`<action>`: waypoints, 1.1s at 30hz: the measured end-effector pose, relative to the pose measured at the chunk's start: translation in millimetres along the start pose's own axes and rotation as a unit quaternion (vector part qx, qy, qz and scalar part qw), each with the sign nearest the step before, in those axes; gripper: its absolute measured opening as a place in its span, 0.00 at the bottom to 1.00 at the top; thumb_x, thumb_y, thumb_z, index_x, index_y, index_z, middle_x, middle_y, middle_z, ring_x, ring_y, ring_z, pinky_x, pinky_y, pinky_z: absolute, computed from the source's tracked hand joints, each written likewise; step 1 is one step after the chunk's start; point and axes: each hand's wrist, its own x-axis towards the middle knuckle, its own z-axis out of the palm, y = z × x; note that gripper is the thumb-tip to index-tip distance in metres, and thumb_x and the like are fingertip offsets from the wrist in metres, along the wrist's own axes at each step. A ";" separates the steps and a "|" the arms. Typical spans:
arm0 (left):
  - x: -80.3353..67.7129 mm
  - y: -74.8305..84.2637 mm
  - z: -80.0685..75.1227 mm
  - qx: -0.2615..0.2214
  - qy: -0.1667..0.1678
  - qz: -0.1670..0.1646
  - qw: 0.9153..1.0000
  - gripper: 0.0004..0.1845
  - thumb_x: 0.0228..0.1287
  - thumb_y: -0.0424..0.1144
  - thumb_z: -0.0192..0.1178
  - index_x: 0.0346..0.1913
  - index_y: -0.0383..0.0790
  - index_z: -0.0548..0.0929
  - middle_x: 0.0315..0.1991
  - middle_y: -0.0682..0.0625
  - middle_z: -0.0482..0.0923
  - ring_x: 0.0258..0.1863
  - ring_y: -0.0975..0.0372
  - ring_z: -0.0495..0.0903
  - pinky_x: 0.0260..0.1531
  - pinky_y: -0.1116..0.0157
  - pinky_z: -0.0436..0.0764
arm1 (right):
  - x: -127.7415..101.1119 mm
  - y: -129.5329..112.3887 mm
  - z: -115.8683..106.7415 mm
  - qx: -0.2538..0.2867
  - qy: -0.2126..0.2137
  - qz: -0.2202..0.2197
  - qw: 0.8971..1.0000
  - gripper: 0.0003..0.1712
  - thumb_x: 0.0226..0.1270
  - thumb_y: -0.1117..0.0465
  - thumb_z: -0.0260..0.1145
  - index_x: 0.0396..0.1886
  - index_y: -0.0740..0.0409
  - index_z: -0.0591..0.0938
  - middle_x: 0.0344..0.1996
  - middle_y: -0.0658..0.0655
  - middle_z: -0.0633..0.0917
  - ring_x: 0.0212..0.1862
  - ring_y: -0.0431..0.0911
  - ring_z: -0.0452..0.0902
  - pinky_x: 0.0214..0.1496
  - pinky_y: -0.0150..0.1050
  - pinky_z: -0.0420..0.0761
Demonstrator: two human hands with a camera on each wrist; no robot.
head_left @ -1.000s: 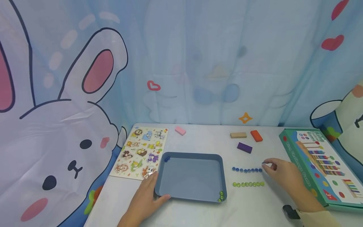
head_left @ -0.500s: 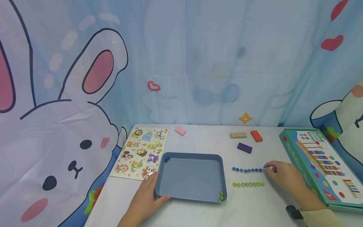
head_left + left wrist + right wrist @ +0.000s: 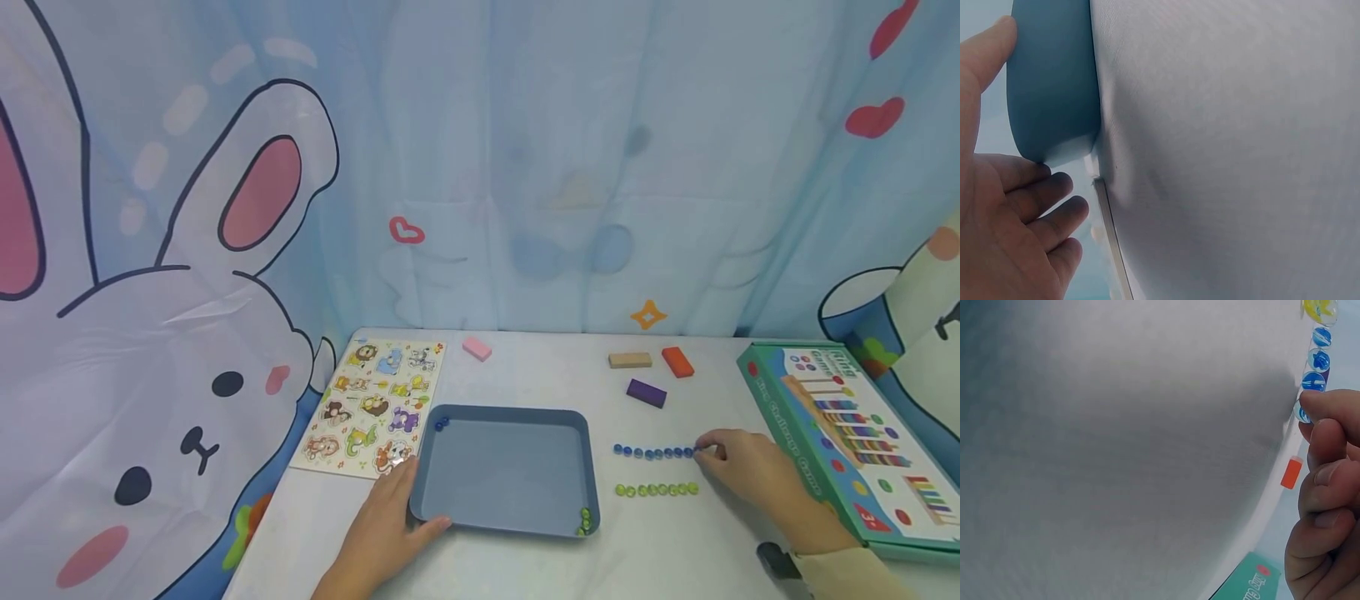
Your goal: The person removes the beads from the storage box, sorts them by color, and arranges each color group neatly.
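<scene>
Since the earlier frame, the right hand (image 3: 757, 475) has dropped slightly, its curled fingertips (image 3: 1325, 403) now pinching the end marble of the blue marble row (image 3: 654, 452) (green marble row (image 3: 657, 489) just nearer the wrist). Left hand (image 3: 390, 521) unmoved: thumb and relaxed fingers grip the blue tray (image 3: 507, 517) corner, beside the animal puzzle (image 3: 371, 404).

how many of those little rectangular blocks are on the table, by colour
pink block: 1
tan block: 1
orange block: 1
purple block: 1
total: 4
</scene>
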 end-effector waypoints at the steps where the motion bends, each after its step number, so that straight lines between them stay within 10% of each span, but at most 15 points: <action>1: -0.2 -0.2 0.2 -0.001 0.000 0.000 1.000 0.59 0.59 0.75 0.64 0.82 0.37 0.61 0.82 0.42 0.62 0.81 0.45 0.62 0.81 0.42 0.63 | 0.2 -0.1 0.1 0.000 -0.001 0.000 1.000 0.19 0.67 0.54 0.75 0.52 0.61 0.88 0.26 0.49 0.83 0.30 0.45 0.74 0.30 0.38 0.71; 17: -0.2 -3.4 2.8 0.003 0.001 0.000 1.000 0.60 0.59 0.76 0.63 0.82 0.38 0.60 0.82 0.42 0.61 0.81 0.45 0.62 0.80 0.42 0.64 | -9.6 -27.6 -42.8 0.013 0.101 -0.071 0.992 0.22 0.67 0.54 0.75 0.55 0.63 0.87 0.21 0.48 0.78 0.23 0.44 0.68 0.21 0.33 0.66; 33: 1.6 -3.3 2.2 0.002 -0.008 0.003 1.000 0.61 0.59 0.78 0.60 0.83 0.39 0.59 0.82 0.43 0.60 0.81 0.45 0.62 0.80 0.42 0.64 | 24.9 -167.0 -4.9 0.004 0.127 -0.188 0.974 0.17 0.66 0.53 0.76 0.52 0.54 0.90 0.18 0.43 0.79 0.20 0.38 0.68 0.21 0.31 0.69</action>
